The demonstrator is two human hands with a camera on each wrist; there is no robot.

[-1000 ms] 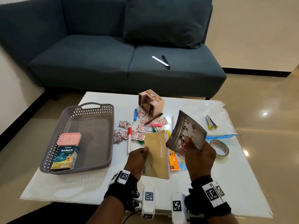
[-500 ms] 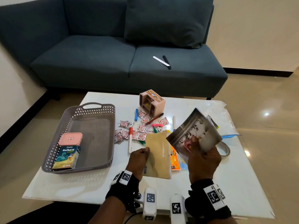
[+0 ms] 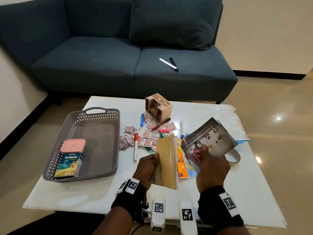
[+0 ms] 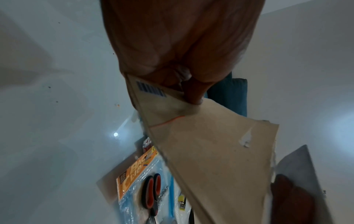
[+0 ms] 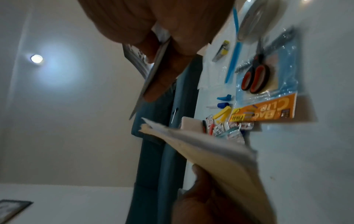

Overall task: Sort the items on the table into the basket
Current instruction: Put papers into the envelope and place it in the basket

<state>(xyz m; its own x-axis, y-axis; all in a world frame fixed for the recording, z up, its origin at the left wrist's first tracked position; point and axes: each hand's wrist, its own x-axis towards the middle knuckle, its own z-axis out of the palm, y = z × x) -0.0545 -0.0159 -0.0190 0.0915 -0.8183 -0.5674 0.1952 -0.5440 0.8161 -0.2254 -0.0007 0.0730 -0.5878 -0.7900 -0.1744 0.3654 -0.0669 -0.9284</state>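
Observation:
My left hand point(image 3: 147, 167) grips the near left edge of a brown paper envelope point(image 3: 166, 160), lifted off the white table point(image 3: 94, 195); the left wrist view shows the envelope point(image 4: 214, 159) with a barcode near my thumb. My right hand point(image 3: 212, 168) holds a silver booklet with flower prints point(image 3: 209, 141) above the table's right half, pinched between thumb and fingers point(image 5: 159, 84). The grey basket point(image 3: 50, 158) stands at the left and holds a pink-lidded box point(image 3: 73, 145) and a Koflet-H carton point(image 3: 69, 164).
Small red-white sachets point(image 3: 147, 134), markers point(image 3: 135, 146), a pink holder point(image 3: 158, 107), an orange-headed clip bag with scissors point(image 5: 266, 94) and a tape roll point(image 3: 234, 156) lie mid-table. A dark sofa point(image 3: 118, 65) stands behind, with two nail files point(image 3: 169, 63) on it.
The booklet in my right hand has swung rightward and tilted flatter, its printed face turning up. My left hand keeps its grip on the envelope, which has barely moved.

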